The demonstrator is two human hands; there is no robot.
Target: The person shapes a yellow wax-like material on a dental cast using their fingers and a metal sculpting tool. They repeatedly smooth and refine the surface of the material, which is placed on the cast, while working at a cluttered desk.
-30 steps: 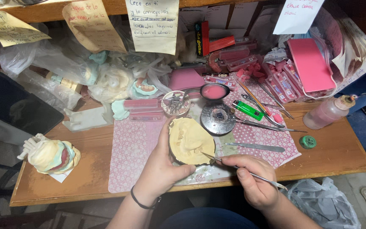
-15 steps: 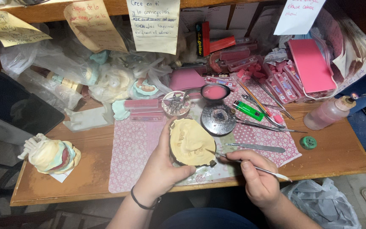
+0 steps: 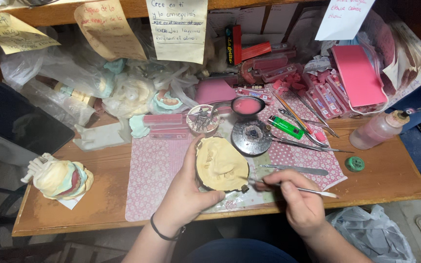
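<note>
Left hand (image 3: 186, 195): closed round a pale yellow cast (image 3: 220, 164), thumb along its near edge, fingers up its left side and beneath; cast held face-up just above the bench (image 3: 391, 180), directly right of the palm. Right hand (image 3: 298, 199): pinched on a thin metal tool (image 3: 313, 191), held like a pen; its working end points left and meets the cast's lower right edge, its flat end juts right past the knuckles. Cast lies between the two hands, touching the left, apart from the right save through the tool. Beyond the cast, away from the hands: round dark metal disc (image 3: 251, 136), small pink bowl (image 3: 247, 105), clear cup of burs (image 3: 202, 118). Right of the right hand, further back: green lighter (image 3: 285, 127), several long steel instruments (image 3: 298, 169), green cap (image 3: 354, 163), pinkish squeeze bottle (image 3: 378, 129). Far left of the left hand: mounted model (image 3: 59, 178) near the bench edge. Patterned pink mat (image 3: 157, 170) under the hands.
</note>
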